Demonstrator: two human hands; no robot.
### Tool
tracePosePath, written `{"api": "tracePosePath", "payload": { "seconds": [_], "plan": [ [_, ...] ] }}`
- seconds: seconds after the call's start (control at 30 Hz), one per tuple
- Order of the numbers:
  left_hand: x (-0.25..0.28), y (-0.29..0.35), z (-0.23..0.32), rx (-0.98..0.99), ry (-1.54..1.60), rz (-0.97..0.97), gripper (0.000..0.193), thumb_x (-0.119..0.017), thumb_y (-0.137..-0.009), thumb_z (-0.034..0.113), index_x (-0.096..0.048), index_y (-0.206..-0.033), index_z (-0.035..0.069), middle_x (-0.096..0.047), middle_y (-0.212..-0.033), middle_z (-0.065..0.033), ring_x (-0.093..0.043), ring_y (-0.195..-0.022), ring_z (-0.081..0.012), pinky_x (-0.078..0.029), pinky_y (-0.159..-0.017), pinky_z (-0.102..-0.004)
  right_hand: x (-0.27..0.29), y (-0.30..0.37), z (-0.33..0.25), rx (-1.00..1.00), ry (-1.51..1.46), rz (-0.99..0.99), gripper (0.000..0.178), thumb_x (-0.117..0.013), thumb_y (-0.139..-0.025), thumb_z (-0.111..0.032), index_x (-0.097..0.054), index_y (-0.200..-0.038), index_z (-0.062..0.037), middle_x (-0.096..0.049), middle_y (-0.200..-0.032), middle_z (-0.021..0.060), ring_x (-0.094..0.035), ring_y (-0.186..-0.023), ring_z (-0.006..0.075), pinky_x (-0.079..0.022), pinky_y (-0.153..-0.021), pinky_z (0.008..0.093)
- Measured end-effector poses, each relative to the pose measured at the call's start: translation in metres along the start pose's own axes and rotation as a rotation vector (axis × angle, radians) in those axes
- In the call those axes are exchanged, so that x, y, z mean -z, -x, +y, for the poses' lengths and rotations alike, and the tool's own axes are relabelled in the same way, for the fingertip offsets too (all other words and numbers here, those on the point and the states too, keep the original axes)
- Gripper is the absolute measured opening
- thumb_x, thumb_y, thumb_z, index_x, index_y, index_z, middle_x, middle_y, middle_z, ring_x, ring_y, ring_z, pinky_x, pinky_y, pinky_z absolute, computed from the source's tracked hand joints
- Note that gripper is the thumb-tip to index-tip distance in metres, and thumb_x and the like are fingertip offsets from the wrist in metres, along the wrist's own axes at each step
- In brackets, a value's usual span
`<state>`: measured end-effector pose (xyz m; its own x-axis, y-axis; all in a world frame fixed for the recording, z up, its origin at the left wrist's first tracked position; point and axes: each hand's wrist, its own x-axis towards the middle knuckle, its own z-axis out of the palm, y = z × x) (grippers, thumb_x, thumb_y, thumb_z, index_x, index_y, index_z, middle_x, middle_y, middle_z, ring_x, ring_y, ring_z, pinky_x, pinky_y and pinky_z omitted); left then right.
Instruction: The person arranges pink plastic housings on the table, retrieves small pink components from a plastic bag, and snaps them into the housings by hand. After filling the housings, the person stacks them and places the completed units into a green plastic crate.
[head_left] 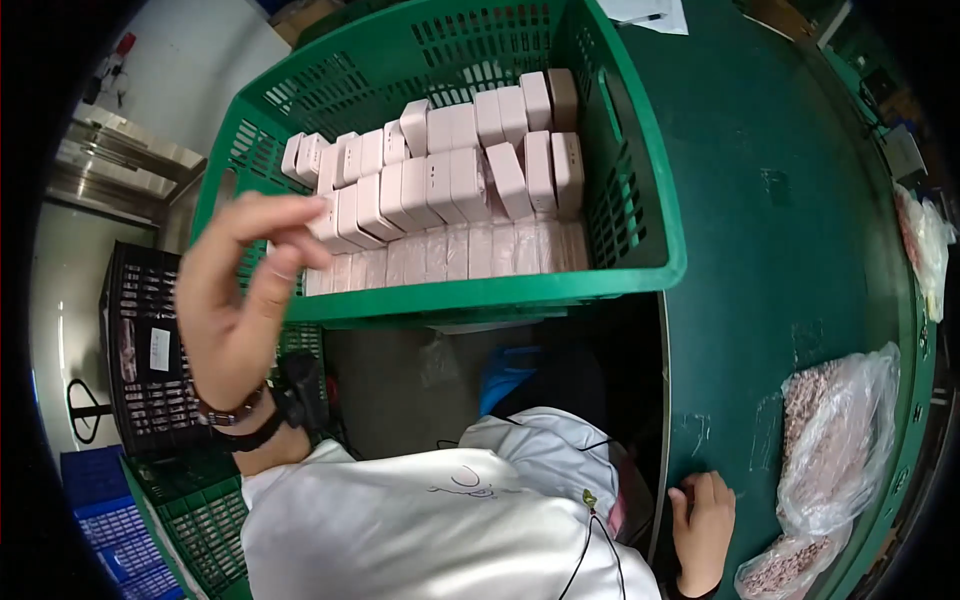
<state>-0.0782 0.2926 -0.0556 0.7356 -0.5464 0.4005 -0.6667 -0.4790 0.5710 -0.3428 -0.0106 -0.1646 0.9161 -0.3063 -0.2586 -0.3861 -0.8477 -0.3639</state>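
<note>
My left hand is raised over the near left corner of a green plastic crate. Its fingers are bent, with the thumb apart from the index finger, and no object shows between them. The fingertips overlap the leftmost pale pink block-shaped pieces in the view; whether they touch is unclear. These pieces have rounded corners and stand in rows in the crate, a few of them tilted. In front of them runs a row of pieces in clear wrap. My right hand rests on the green tabletop by its edge, loosely bent and holding nothing visible.
Clear plastic bags filled with small pinkish-brown parts lie on the right of the table. White paper with a pen sits at the far edge. Black, green and blue crates stand at the left.
</note>
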Motion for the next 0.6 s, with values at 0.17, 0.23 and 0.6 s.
{"api": "tracePosePath", "payload": {
  "seconds": [0.17, 0.23, 0.6],
  "plan": [
    [0.063, -0.045, -0.044, 0.035, -0.154, 0.228, 0.023, -0.045, -0.091, 0.012, -0.056, -0.103, -0.004, -0.051, -0.079, -0.004, -0.048, -0.071, -0.0088, -0.037, -0.064, -0.0193, 0.034, -0.101, -0.057, 0.18, 0.193, -0.024, 0.021, -0.056, -0.079, -0.016, -0.055, -0.097, -0.0037, -0.052, -0.084, 0.0124, -0.049, -0.078, 0.0314, -0.037, -0.065, 0.0401],
    [0.061, -0.063, -0.064, 0.047, 0.047, 0.233, 0.022, -0.045, -0.091, 0.012, -0.056, -0.102, -0.004, -0.05, -0.077, -0.0029, -0.046, -0.069, -0.0079, -0.036, -0.063, -0.019, 0.043, -0.135, -0.067, 0.313, 0.22, 0.182, 0.018, -0.056, -0.081, -0.011, -0.054, -0.095, -0.001, -0.053, -0.08, 0.0114, -0.05, -0.071, 0.0285, -0.04, -0.064, 0.037],
    [-0.053, -0.09, -0.136, 0.437, 0.366, 0.064, 0.017, -0.047, -0.09, 0.015, -0.057, -0.094, 0.003, -0.042, -0.063, 0.0054, -0.036, -0.056, -0.0013, -0.026, -0.049, -0.0166, 0.004, -0.23, -0.009, -0.121, -1.482, 0.415, 0.017, -0.047, -0.091, -0.022, -0.053, -0.084, -0.0075, -0.033, -0.059, -0.0072, -0.023, -0.049, 0.0011, -0.017, -0.044, 0.0179]
  ]
}}
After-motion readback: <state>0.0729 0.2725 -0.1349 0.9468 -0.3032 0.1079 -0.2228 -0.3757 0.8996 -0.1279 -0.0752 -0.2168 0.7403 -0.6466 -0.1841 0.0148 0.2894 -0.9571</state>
